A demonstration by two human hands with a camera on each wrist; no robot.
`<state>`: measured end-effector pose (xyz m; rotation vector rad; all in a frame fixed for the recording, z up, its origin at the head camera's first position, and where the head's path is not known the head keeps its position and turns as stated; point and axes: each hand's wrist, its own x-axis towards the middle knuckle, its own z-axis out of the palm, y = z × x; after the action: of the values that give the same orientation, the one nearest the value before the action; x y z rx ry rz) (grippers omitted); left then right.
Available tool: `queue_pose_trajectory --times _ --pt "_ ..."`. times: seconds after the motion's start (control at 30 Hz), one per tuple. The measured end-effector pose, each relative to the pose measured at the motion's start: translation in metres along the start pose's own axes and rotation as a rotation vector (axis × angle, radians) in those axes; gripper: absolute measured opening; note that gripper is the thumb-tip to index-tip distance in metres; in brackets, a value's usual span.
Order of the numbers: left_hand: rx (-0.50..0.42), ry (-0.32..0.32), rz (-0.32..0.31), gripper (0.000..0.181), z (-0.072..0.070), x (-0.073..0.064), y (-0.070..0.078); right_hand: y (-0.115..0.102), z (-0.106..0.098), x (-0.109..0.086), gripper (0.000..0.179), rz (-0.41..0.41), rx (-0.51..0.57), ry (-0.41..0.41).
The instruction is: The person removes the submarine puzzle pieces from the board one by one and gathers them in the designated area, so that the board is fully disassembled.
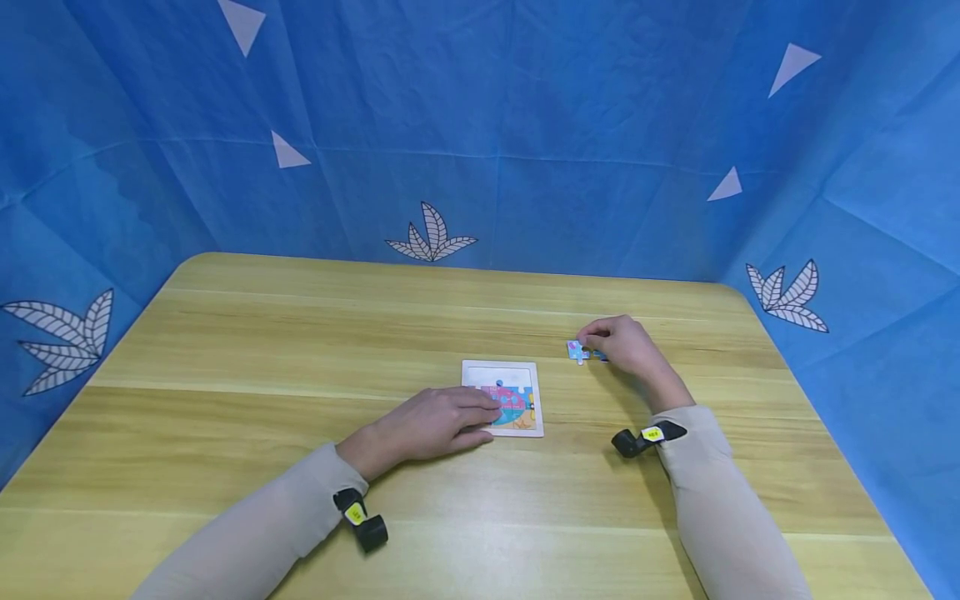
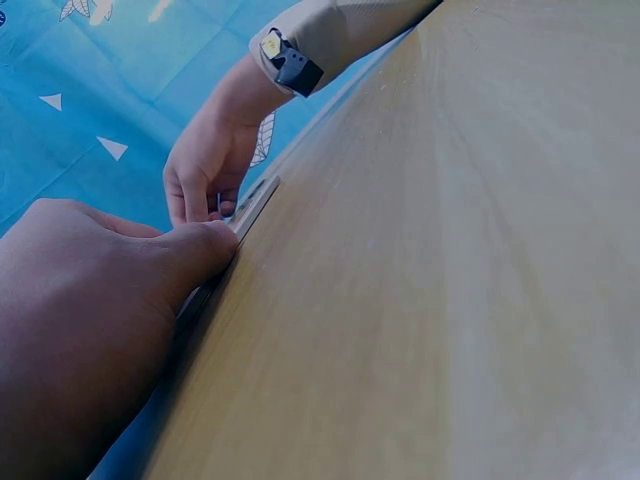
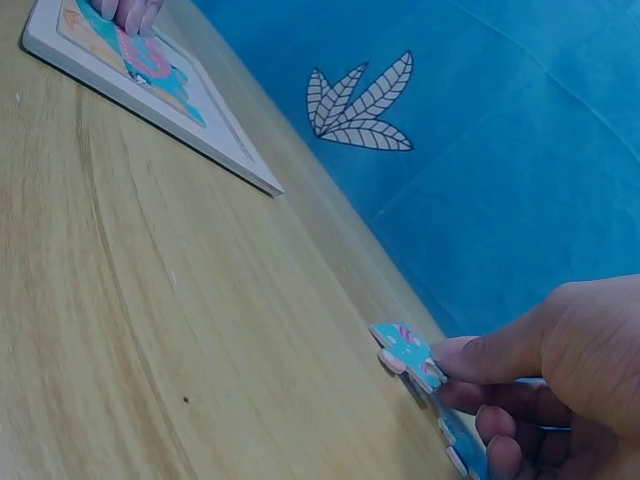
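A square white-framed jigsaw puzzle board (image 1: 501, 366) lies on the table, its lower part filled with pink, blue and sandy pieces. My left hand (image 1: 442, 421) rests on its left side, fingers laid over the picture and covering part of it. In the left wrist view the thumb (image 2: 205, 245) lies along the board's edge. To the right and farther back, my right hand (image 1: 628, 346) pinches a blue puzzle piece (image 3: 408, 352) with pink marks between thumb and forefinger. Another blue piece (image 3: 458, 446) lies under that hand, partly hidden by the fingers.
The wooden table (image 1: 300, 333) has rounded far corners. Blue cloth (image 1: 510, 125) printed with white triangles and leaves hangs behind it and at both sides. Each sleeved wrist carries a small black camera, one on the left (image 1: 362, 518) and one on the right (image 1: 647, 438).
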<state>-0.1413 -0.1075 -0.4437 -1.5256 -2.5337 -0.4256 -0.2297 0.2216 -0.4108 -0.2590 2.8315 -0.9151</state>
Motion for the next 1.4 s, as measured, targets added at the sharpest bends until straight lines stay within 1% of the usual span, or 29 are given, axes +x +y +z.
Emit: queue_pose_trajectory --times 0.23,0.43,0.63,0.83,0.93,1.2,1.4 --pt "0.005 -0.001 0.002 0.042 0.001 0.000 0.000 0.001 0.000 0.001 0.021 -0.001 -0.025 0.022" --pt "0.006 -0.010 0.003 0.042 0.000 0.000 0.000 0.000 -0.002 0.000 0.023 -0.011 -0.021 0.024" --pt "0.004 -0.005 0.002 0.041 -0.001 -0.001 0.000 -0.009 -0.002 0.000 0.024 -0.040 -0.043 0.022" --pt "0.009 0.002 0.010 0.040 0.000 -0.001 -0.001 -0.023 0.001 -0.004 0.021 -0.062 -0.019 -0.007" --pt "0.017 0.007 0.016 0.039 0.001 0.000 -0.001 -0.030 0.003 -0.007 0.019 -0.088 -0.009 -0.032" --pt "0.030 0.003 0.020 0.042 0.001 0.001 -0.001 -0.044 0.013 -0.019 0.014 -0.219 -0.029 -0.064" --pt "0.043 0.012 0.031 0.048 0.003 -0.001 -0.002 -0.052 0.022 -0.025 0.012 -0.293 -0.040 -0.121"
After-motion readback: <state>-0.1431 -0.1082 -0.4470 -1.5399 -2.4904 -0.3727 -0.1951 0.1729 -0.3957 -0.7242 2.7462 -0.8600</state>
